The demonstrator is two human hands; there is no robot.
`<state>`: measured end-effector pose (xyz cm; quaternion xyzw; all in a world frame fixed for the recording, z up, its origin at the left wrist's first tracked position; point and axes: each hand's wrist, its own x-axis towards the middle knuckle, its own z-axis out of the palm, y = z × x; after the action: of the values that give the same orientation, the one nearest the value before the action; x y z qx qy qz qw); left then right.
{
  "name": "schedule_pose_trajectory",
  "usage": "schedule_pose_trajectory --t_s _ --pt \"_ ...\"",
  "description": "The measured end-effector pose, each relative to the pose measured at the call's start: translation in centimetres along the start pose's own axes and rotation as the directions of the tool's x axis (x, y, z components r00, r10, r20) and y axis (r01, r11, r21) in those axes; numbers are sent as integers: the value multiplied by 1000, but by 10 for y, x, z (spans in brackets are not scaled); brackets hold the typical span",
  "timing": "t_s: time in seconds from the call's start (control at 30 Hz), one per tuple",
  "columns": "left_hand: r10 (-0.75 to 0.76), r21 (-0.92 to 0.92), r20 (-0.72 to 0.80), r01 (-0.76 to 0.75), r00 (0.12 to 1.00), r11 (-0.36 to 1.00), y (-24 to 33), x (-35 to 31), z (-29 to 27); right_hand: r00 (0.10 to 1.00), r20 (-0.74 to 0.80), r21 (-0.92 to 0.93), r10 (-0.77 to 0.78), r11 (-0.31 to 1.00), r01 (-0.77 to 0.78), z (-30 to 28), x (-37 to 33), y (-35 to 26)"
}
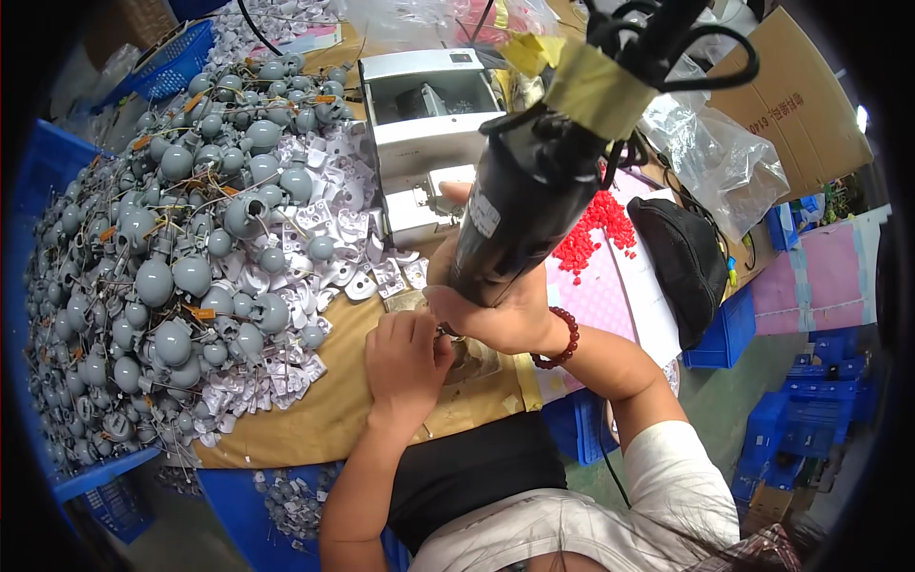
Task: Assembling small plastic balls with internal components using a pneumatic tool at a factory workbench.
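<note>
My right hand (pixel 515 322), with a red bead bracelet on the wrist, is wrapped round the lower end of a black electric screwdriver (pixel 522 195). The tool slants across the middle of the bench, its upper end bound with yellow tape (pixel 599 91). Close beside its lower end, my left hand (pixel 404 357) has its fingers curled in. Whatever those fingers hold is hidden behind them. A white box-shaped machine (pixel 429 133) with an open-topped bay stands just beyond both hands.
Grey round-headed parts with wires (pixel 157 281) are heaped at the left, beside white plastic pieces (pixel 338 172). Small red pieces (pixel 586 238) lie on a pink sheet at the right, near a black pouch (pixel 679 257). Further right are a cardboard box (pixel 786 110) and a blue bin (pixel 726 329).
</note>
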<state>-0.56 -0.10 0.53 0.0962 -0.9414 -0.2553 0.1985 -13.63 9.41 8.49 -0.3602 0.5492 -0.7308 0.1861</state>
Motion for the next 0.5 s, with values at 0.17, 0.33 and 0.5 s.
schedule_pose_trajectory --t_s 0.17,0.33,0.5 --pt "5 -20 -24 -5 1000 1000 0 2 -1 1000 2 -81 18 997 -17 1 -5 1" --pt "19 -24 -43 -20 999 1000 1 2 -2 999 -3 -91 49 995 -50 2 -6 1" --pt "29 -42 -17 -29 999 999 -3 0 0 957 227 -352 -178 902 251 -9 -10 9"
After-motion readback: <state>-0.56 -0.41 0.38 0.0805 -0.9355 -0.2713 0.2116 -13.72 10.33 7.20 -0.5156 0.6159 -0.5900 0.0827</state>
